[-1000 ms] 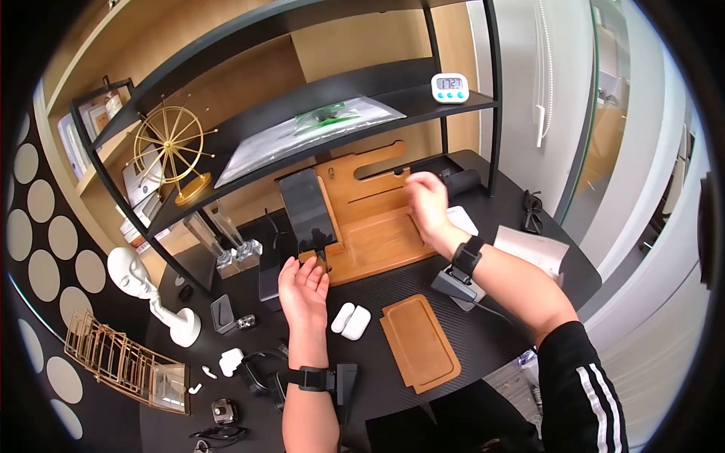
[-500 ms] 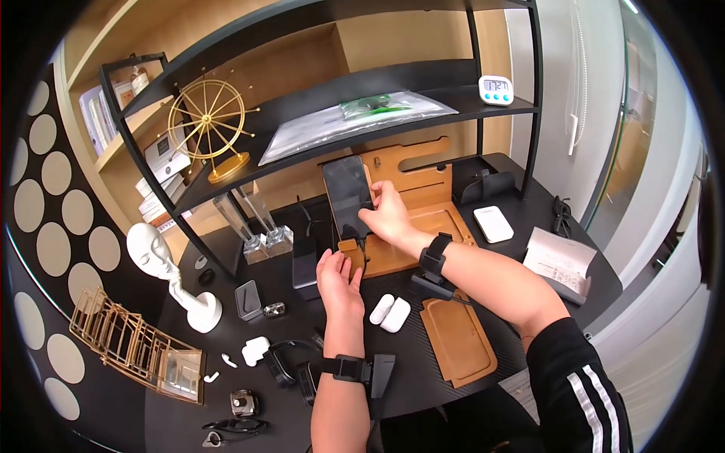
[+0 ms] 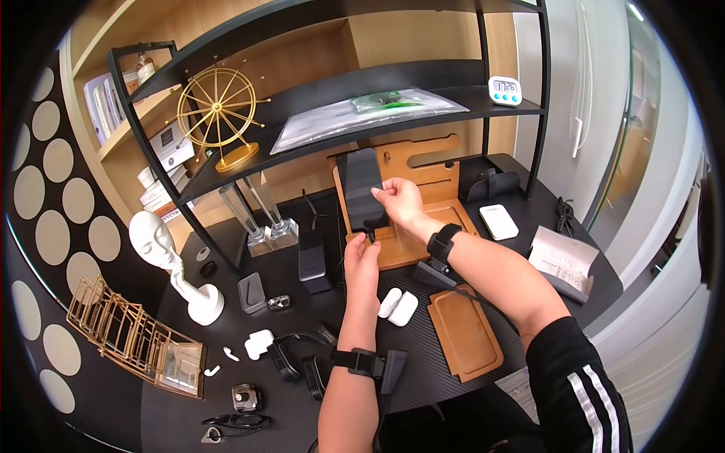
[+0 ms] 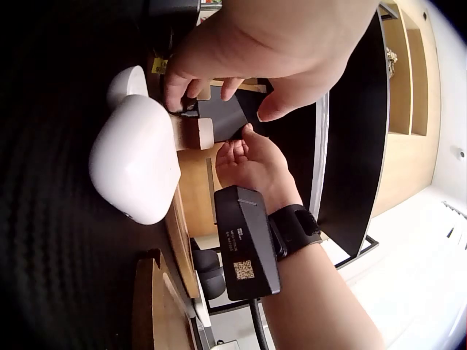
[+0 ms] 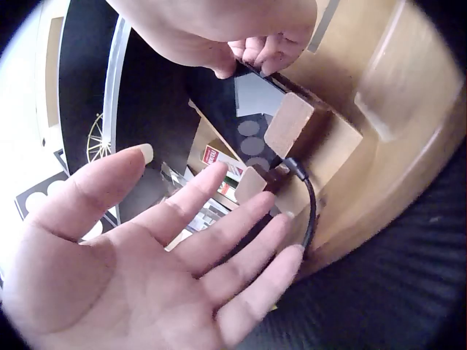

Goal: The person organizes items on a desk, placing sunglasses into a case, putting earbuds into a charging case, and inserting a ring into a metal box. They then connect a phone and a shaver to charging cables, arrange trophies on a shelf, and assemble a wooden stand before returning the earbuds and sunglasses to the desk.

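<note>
A dark phone [image 3: 361,177] leans upright on a wooden stand [image 3: 434,181]. At its right edge, my right hand [image 3: 402,204] pinches it between thumb and curled fingers, also seen in the right wrist view, where that hand [image 5: 233,29] is at the top. My left hand [image 3: 362,264] is below the phone's lower end, palm up. In the right wrist view the left hand [image 5: 139,270] has its fingers spread and loosely extended, close to the wooden lip [image 5: 290,124] and a black cable plug [image 5: 298,169]. Whether its fingertips touch the stand is unclear.
A black box [image 3: 311,257] stands left of the stand. White earbud cases [image 3: 404,308], a headset [image 3: 283,359] and a wooden tray [image 3: 466,336] lie nearer. A white power bank [image 3: 498,223] is at right; a black shelf [image 3: 468,117] overhangs the stand.
My right hand has come left from the stand's right side to the phone's right edge and grips it. My left hand has shifted right, beneath the phone. The head view has turned left.
</note>
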Demonstrator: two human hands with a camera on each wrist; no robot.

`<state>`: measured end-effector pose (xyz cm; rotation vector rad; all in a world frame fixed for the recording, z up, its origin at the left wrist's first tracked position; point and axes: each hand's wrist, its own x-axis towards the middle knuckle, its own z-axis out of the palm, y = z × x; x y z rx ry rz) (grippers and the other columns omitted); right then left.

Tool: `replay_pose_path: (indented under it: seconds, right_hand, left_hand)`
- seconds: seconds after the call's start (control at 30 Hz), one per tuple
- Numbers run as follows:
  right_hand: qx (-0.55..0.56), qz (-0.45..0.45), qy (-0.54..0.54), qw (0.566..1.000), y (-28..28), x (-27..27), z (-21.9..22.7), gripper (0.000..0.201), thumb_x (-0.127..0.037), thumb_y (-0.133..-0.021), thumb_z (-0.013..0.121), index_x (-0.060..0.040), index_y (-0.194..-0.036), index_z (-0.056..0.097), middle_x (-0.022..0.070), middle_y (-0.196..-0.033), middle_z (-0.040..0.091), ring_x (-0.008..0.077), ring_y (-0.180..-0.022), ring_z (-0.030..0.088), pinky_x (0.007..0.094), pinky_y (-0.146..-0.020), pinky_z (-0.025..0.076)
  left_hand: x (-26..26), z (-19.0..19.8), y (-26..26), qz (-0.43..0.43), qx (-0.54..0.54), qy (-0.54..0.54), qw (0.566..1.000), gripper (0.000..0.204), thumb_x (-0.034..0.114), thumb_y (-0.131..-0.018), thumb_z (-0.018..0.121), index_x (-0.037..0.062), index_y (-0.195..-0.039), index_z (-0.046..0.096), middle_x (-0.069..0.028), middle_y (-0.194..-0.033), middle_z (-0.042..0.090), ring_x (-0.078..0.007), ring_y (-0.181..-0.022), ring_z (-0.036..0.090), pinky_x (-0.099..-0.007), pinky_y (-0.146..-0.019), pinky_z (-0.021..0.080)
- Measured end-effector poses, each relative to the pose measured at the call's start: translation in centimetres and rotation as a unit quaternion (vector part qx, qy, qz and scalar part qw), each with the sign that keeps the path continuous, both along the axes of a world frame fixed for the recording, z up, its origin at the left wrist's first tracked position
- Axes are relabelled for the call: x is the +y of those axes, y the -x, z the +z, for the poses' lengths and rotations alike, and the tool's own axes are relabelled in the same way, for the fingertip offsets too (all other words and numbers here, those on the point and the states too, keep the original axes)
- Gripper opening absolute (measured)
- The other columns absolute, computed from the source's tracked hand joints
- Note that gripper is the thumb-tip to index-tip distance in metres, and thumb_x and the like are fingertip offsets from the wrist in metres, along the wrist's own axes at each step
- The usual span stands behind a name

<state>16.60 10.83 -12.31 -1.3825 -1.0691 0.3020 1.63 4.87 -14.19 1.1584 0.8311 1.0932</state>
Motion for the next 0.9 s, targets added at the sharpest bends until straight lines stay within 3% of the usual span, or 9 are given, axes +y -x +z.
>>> replay_pose_path:
  seconds: [0.2, 0.43, 0.47, 0.57, 0.6, 0.63, 0.73, 0.83, 0.9]
  right_hand:
    - [0.115, 0.026, -0.173, 0.978, 1.8, -0.9, 1.1, 0.012, -0.012, -0.088, 0.06, -0.0013, -0.088, 0.055, -0.0012, -0.071, 0.055, 0.004, -0.061, 0.047, 0.0205, -0.056, 0.041]
    - [0.262, 0.022, -0.181, 0.948, 2.5, -1.7, 1.2, 0.012, -0.015, -0.092, 0.055, -0.0037, -0.09, 0.051, -0.0043, -0.069, 0.049, 0.003, -0.058, 0.04, 0.0192, -0.053, 0.036]
    - [0.261, 0.02, -0.18, 0.948, 2.6, -2.0, 1.0, 0.012, -0.015, -0.092, 0.055, -0.0037, -0.09, 0.051, -0.0043, -0.069, 0.049, 0.003, -0.058, 0.04, 0.0192, -0.053, 0.036]
    - [0.281, 0.02, -0.167, 0.945, 3.1, -3.3, 0.6, 0.014, -0.017, -0.093, 0.054, -0.0045, -0.091, 0.05, -0.0039, -0.07, 0.049, 0.0032, -0.06, 0.04, 0.0194, -0.054, 0.036]
    - [0.285, 0.025, -0.154, 0.946, 3.4, -4.0, 0.6, 0.014, -0.018, -0.093, 0.053, -0.0047, -0.091, 0.049, -0.0039, -0.07, 0.048, 0.0032, -0.06, 0.039, 0.0197, -0.054, 0.035]
    - [0.289, 0.029, -0.14, 0.946, 3.6, -4.6, 0.8, 0.015, -0.019, -0.093, 0.053, -0.0049, -0.092, 0.048, -0.0039, -0.07, 0.047, 0.0032, -0.06, 0.038, 0.0201, -0.053, 0.034]
    - [0.298, 0.038, -0.143, 0.943, 4.0, -5.4, 1.3, 0.014, -0.019, -0.094, 0.052, -0.0057, -0.091, 0.047, -0.0046, -0.067, 0.045, 0.0031, -0.057, 0.035, 0.0209, -0.051, 0.031]
    - [0.311, 0.038, -0.144, 0.938, 2.9, -6.0, 1.5, 0.014, -0.018, -0.093, 0.052, -0.0063, -0.088, 0.047, -0.0033, -0.068, 0.046, 0.0044, -0.059, 0.037, 0.0217, -0.053, 0.034]
    - [0.357, -0.023, -0.128, 0.925, 2.5, -6.2, 1.5, 0.016, -0.018, -0.093, 0.053, -0.0061, -0.086, 0.047, -0.0024, -0.069, 0.047, 0.0056, -0.06, 0.038, 0.0226, -0.055, 0.036]
  left_hand:
    - [0.6, -0.5, 0.0, 0.03, 0.03, -0.022, 0.999, 0.047, 0.021, -0.085, 0.057, 0.0073, -0.128, 0.042, -0.0077, -0.121, 0.05, -0.0179, -0.11, 0.047, -0.0362, -0.092, 0.036]
    - [-0.4, 1.1, 0.1, 0.073, 0.054, -0.079, 0.993, 0.051, 0.018, -0.086, 0.057, 0.0062, -0.131, 0.037, -0.0139, -0.128, 0.046, -0.017, -0.104, 0.05, -0.0287, -0.077, 0.043]
    - [0.1, 0.3, -0.2, 0.096, 0.054, -0.103, 0.989, 0.048, 0.019, -0.087, 0.057, 0.0036, -0.128, 0.038, -0.0122, -0.117, 0.055, -0.0143, -0.093, 0.056, -0.0247, -0.066, 0.044]
    - [-0.9, 1.5, 0.1, 0.045, 0.051, -0.053, 0.996, 0.043, 0.021, -0.088, 0.058, 0.0022, -0.122, 0.041, -0.0082, -0.1, 0.063, -0.0112, -0.079, 0.059, -0.0226, -0.057, 0.043]
    - [-1.2, 1.6, -0.1, 0.054, 0.04, -0.058, 0.996, 0.029, 0.024, -0.089, 0.059, 0.0022, -0.107, 0.051, -0.002, -0.077, 0.064, -0.0081, -0.062, 0.057, -0.02, -0.047, 0.038]
    - [-0.9, 1.3, 0.0, 0.052, 0.041, -0.058, 0.996, 0.029, 0.024, -0.089, 0.059, 0.0022, -0.107, 0.051, -0.002, -0.077, 0.064, -0.0081, -0.062, 0.057, -0.02, -0.047, 0.038]
    - [-0.4, 0.7, 0.3, -0.02, 0.055, -0.085, 0.995, 0.025, 0.024, -0.091, 0.057, 0.004, -0.077, 0.057, 0.0038, -0.058, 0.049, -0.0044, -0.047, 0.044, -0.018, -0.039, 0.028]
    - [-0.2, 0.7, 0.2, -0.074, 0.051, -0.09, 0.992, 0.025, 0.025, -0.091, 0.057, 0.0045, -0.077, 0.056, 0.0045, -0.058, 0.047, -0.0034, -0.046, 0.039, -0.0186, -0.039, 0.027]
    - [-0.2, 0.3, -0.3, -0.066, 0.06, -0.148, 0.985, 0.025, 0.024, -0.091, 0.057, 0.0056, -0.075, 0.055, 0.0055, -0.055, 0.044, -0.0024, -0.044, 0.036, -0.0191, -0.039, 0.026]
